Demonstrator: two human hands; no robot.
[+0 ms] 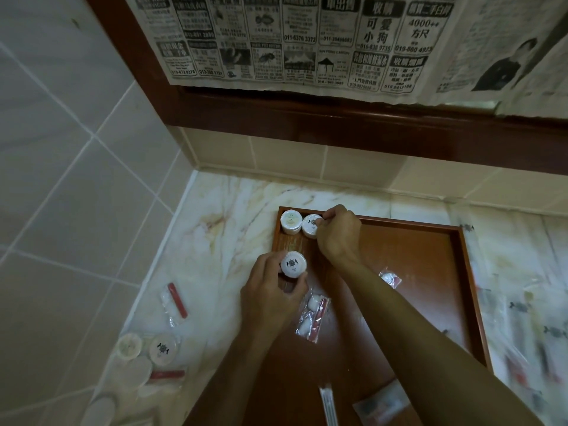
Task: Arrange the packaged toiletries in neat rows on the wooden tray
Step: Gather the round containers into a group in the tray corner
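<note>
A brown wooden tray (436, 259) lies on the marble counter. In its far left corner stand two round white wrapped soaps, one plain (291, 222) and one with a dark emblem (311, 225). My right hand (338, 235) pinches the emblem soap at its right edge. My left hand (270, 293) grips a third round emblem soap (293, 264) above the tray's left edge. Two clear sachets with white and red contents, one near my left hand (313, 315) and one further right (390, 278), lie on the tray.
On the counter left of the tray lie a clear sachet (174, 300) and several round soaps (163, 348). More packets (381, 404) sit at the tray's near end. A tiled wall rises on the left; a newspaper-covered mirror frame (307, 115) stands behind.
</note>
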